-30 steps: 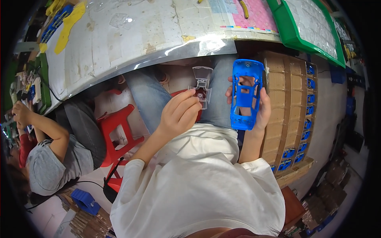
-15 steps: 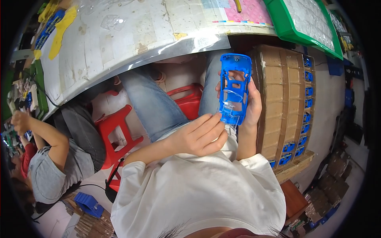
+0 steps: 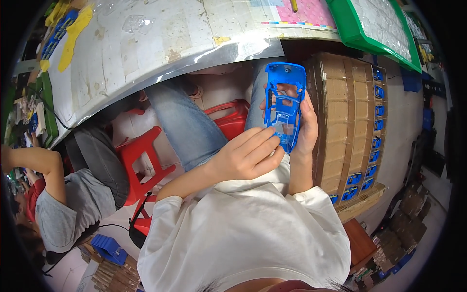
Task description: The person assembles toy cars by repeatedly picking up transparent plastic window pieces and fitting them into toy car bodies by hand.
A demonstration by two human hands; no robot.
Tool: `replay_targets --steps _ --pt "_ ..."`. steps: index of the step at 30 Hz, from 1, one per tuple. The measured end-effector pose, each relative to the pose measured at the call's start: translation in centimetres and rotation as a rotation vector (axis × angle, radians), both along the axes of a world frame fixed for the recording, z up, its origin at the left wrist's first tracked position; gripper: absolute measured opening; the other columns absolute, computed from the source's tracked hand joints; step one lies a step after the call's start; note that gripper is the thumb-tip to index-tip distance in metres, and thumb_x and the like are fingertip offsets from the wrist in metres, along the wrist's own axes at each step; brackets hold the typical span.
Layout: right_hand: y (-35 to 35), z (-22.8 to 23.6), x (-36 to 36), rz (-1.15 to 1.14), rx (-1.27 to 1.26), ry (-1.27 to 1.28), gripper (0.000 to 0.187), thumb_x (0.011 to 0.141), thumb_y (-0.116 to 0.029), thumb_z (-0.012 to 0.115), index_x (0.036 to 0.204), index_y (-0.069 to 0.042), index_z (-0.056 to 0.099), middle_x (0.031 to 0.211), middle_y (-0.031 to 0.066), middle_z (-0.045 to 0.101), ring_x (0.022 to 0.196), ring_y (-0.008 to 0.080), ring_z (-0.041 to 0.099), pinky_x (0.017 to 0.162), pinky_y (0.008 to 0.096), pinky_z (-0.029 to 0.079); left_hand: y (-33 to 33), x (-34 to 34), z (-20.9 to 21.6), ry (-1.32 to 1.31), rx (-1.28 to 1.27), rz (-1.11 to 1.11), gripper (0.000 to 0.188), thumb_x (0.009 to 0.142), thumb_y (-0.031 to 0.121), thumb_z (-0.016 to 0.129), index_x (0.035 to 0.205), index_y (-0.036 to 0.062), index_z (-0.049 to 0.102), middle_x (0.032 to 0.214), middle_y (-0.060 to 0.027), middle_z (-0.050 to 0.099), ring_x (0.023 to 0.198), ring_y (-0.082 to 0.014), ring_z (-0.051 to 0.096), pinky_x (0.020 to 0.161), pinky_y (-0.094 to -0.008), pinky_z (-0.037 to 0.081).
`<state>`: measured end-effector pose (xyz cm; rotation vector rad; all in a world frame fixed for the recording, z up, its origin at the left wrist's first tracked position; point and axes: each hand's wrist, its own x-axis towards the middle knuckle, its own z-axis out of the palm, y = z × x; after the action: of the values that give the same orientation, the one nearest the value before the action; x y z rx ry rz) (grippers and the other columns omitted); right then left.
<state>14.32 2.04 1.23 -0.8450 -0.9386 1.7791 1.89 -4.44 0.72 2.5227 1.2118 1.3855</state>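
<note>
A person's right hand grasps a blue, car-shaped plastic shell; at its seven o'clock, the left hand pinches a clear plastic moulded piece against it.

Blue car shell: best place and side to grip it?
I'd grip the blue car shell by its long right edge, coming from the right as the right hand does: its middle has openings, and the left hand and clear plastic part crowd its lower half.
</note>
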Motion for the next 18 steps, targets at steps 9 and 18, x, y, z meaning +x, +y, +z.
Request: replay_targets --steps 9,18 --pt "-0.07 -0.21 -0.29 -0.019 0.035 -0.028 0.051 0.086 -0.037 0.038 0.117 0.003 0.038 0.110 0.0252 0.049 0.084 0.0264 0.059 0.067 0.0335 0.052 -0.03 -0.34 -0.35 -0.034 0.082 0.066 0.020 0.062 0.006 0.068 0.081 0.0039 0.061 0.082 -0.0082 0.063 0.085 -0.0239 0.061 0.068 -0.0299 0.051" --pt "-0.15 -0.50 -0.10 0.010 0.010 0.046 0.051 0.086 -0.037 0.037 0.119 0.002 0.036 0.111 0.0255 0.049 0.084 0.0285 0.059 0.068 0.0341 0.052 0.40 -0.37 -0.86 -0.124 0.007 0.011 0.015 0.062 0.005 0.067 0.076 0.0045 0.062 0.082 -0.0069 0.063 0.085 -0.0213 0.061 0.065 -0.0288 0.049"
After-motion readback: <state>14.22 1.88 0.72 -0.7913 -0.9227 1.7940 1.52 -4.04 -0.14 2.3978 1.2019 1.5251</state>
